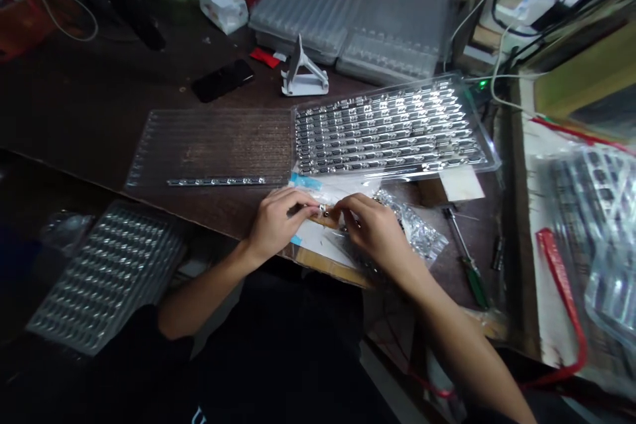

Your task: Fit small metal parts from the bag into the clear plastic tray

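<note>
Near the table's front edge, my left hand (282, 220) pinches a small shiny metal connector (322, 211) between thumb and fingertips. My right hand (373, 224) is close on its right, fingers curled and pressed together; whatever they hold is hidden. Just behind the hands lies a clear plastic tray (489, 146) filled with rows of metal D-sub connectors (377, 129). A second clear ribbed tray (213, 139) adjoins it on the left, with a single row of connectors (216, 181) along its near side. Under the hands are white paper and a brownish piece.
A plastic bag (422, 232) with small parts lies beside my right hand, and a green-handled screwdriver (470, 265) farther right. Behind the trays are a phone (223, 81), a white stand (304, 73) and stacked clear trays (308, 0). More filled trays (106, 271) sit low at left.
</note>
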The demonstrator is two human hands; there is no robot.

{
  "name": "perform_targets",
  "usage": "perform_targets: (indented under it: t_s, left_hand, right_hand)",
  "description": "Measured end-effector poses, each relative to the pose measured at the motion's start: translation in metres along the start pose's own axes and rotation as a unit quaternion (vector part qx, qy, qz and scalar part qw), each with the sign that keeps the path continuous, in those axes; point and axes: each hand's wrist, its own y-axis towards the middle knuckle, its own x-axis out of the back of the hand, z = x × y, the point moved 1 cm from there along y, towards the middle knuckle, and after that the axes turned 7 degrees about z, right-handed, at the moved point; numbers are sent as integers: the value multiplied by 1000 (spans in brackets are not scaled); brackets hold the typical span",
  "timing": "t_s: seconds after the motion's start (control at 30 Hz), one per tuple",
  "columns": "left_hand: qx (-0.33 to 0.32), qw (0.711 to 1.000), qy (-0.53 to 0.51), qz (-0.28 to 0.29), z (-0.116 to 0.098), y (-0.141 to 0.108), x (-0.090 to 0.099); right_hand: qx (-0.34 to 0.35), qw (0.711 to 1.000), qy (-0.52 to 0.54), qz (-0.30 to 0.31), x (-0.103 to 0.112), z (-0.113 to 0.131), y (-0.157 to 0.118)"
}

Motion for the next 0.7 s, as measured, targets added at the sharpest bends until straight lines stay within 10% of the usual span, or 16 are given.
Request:
perform_targets:
  t_s: [0.4, 0.7]
  left_hand:
    - [41, 992, 105, 51, 5, -18, 8]
    - [-11, 1000, 11, 4, -19, 3, -10]
  right_hand:
    - [86, 987, -119, 72, -12, 19, 1]
    - [-87, 984, -116, 102, 45, -21, -31]
